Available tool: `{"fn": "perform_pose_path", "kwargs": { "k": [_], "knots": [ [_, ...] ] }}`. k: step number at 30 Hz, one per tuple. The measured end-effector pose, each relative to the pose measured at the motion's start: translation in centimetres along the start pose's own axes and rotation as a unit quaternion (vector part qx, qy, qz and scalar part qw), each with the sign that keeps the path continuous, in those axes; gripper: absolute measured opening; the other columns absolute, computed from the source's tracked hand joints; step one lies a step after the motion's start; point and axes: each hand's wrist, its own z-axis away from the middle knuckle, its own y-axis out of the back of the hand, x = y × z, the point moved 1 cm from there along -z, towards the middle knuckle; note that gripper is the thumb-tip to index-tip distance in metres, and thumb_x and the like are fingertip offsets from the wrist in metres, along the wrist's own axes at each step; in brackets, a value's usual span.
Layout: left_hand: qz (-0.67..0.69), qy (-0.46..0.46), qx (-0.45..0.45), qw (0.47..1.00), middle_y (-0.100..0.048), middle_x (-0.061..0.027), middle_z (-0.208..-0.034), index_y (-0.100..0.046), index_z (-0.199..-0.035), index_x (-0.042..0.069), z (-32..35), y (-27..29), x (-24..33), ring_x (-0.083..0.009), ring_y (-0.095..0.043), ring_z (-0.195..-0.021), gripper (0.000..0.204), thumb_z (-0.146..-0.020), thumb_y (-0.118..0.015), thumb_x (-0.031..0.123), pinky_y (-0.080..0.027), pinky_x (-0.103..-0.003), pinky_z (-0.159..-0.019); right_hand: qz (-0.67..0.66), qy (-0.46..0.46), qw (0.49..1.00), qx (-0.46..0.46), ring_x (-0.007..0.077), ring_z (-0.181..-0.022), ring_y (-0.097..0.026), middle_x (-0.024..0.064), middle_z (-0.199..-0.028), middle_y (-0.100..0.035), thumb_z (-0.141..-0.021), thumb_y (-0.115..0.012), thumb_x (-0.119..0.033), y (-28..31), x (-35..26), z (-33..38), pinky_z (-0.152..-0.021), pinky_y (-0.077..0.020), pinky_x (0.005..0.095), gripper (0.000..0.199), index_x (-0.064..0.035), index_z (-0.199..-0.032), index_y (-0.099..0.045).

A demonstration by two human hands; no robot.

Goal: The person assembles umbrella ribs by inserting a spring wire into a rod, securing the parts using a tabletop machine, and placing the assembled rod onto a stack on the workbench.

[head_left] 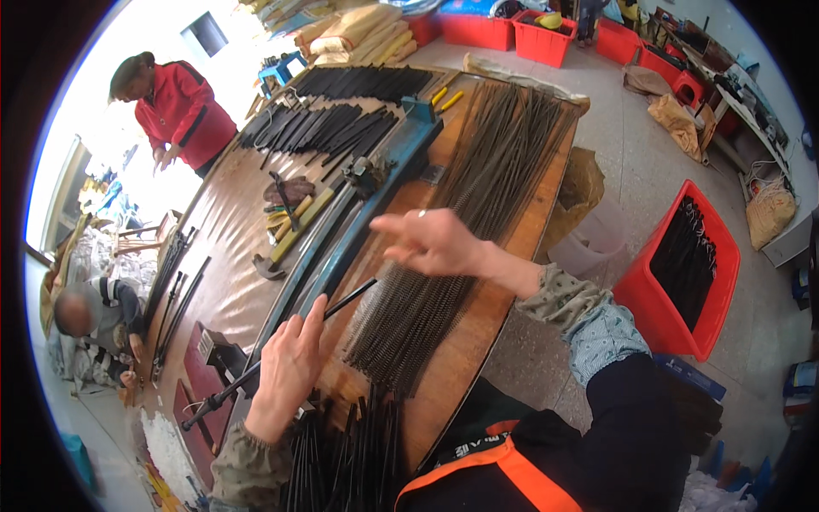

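Observation:
My left hand (290, 363) is wrapped round a slim black rod (348, 299), which slants from lower left to upper right. At its lower left end the rod carries a thicker black fitting (207, 410). My right hand (435, 243), with a ring on one finger, hovers over a bundle of long thin metal springs (418, 328). Its fingers point left and look partly bent and apart, with nothing visible between them. Beside both hands runs a long blue metal rail (341, 247) with a clamp-like fixture (367, 175). Below my left hand stand several black rods (345, 452).
Dark rods (316, 128) lie in rows across the table, near a hammer (269, 267) and yellow-handled tools (280, 224). A red bin (682, 273) of black parts stands at right. Two people work at left, one in a red jacket (183, 115). Sacks and red crates (543, 38) are behind.

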Motion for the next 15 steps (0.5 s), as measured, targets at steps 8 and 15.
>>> {"fn": "perform_pose_path", "kwargs": {
  "k": [8, 15],
  "knots": [
    [0.062, 0.013, 0.020, 0.998, -0.060, -0.0141, -0.084, -0.055, -0.113, 0.003, -2.2, -1.9, -0.4, -0.0335, -0.064, -0.078, 0.023, -0.091, -0.061, 0.009, -0.052, -0.043, -0.068, 0.241, -0.154, 0.958, -0.041, 0.0195, -0.062, -0.068, 0.0044, -0.069, -0.068, -0.084, -0.076, -0.022, 5.8, 10.3, 3.6, -0.058, -0.0562, 0.0292, 0.028, -0.0156, -0.111, -0.072],
    [0.072, 0.023, 0.007, 0.997, -0.057, -0.0122, -0.080, -0.056, -0.124, 0.009, -1.6, -2.4, -0.9, -0.0330, -0.063, -0.077, 0.033, -0.092, -0.062, 0.012, -0.052, -0.043, -0.066, 0.066, 0.027, 0.997, -0.015, 0.0231, -0.065, -0.060, 0.0075, -0.075, -0.058, -0.081, -0.078, -0.016, 0.6, 3.6, 0.5, -0.058, -0.0502, 0.0339, 0.039, -0.0084, -0.116, -0.065]
  ]
}}
